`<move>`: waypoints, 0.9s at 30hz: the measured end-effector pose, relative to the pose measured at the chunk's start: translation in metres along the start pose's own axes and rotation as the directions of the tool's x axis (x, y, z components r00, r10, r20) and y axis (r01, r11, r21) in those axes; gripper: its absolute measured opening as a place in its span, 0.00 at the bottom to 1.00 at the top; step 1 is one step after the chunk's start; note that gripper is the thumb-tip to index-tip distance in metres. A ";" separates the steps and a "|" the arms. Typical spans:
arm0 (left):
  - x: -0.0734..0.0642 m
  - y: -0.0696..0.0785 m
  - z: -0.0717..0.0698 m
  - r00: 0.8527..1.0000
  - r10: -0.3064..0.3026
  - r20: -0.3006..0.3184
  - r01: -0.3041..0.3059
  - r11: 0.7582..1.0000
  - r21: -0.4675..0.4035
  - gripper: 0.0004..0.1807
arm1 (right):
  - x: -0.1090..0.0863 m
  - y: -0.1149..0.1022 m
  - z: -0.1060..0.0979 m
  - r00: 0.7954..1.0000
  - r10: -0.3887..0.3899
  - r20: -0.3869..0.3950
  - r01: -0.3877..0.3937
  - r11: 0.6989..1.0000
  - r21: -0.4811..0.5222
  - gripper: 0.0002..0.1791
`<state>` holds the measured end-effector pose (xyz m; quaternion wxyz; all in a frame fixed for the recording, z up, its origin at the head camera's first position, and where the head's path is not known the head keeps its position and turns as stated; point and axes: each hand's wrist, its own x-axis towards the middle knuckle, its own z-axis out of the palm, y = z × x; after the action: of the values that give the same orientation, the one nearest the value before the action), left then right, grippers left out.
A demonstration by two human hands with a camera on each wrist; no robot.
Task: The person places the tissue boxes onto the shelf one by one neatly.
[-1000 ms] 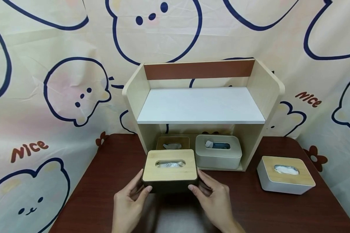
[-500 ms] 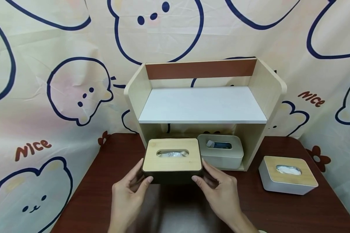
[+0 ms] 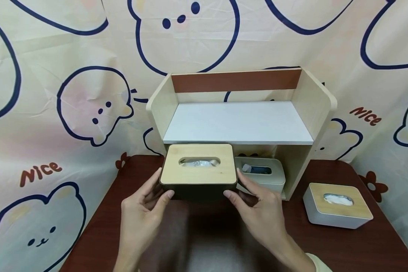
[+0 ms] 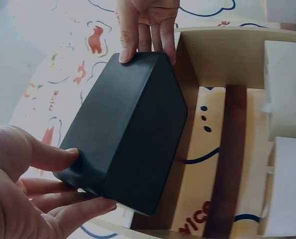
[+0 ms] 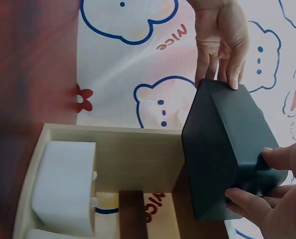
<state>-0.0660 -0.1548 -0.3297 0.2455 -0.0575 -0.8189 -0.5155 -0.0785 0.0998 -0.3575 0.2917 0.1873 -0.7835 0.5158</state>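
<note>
A black tissue box with a light wooden lid (image 3: 198,172) is held up in front of the shelf unit, above the table. My left hand (image 3: 141,217) grips its left end, thumb on the near side and fingers round the end. At the opposite end my right hand (image 3: 263,213) grips it the same way. From the left wrist view, the dark body (image 4: 123,124) spans between both hands, tilted in that picture. White tissue shows in the lid's oval slot. Behind it, a grey tissue box (image 3: 275,175) stands on the lower level, partly covered by the black one.
The shelf unit (image 3: 304,121) has a white upper board (image 3: 238,122) and a brown back strip. A white tissue box with a wooden lid (image 3: 338,206) stands right of it on the dark red table (image 3: 323,241). Patterned cloth (image 3: 88,49) hangs behind.
Both hands have raised the black tissue box toward the upper board. It now hides the tan-lidded box that showed at the left of the lower level.
</note>
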 end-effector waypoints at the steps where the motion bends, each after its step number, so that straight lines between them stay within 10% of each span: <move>1: 0.002 0.002 -0.001 1.000 -0.002 -0.002 0.002 1.000 0.005 0.36 | 0.002 -0.001 0.000 1.000 -0.010 0.001 0.010 1.000 -0.013 0.34; 27: 0.067 0.035 -0.013 1.000 0.010 0.015 -0.008 0.994 -0.112 0.32 | 0.076 -0.031 -0.010 0.993 -0.122 0.008 0.122 0.984 -0.133 0.34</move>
<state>-0.1082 -0.1607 -0.2655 0.2376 -0.0789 -0.7904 -0.5591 -0.1156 0.0973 -0.2833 0.3347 0.2148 -0.8032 0.4435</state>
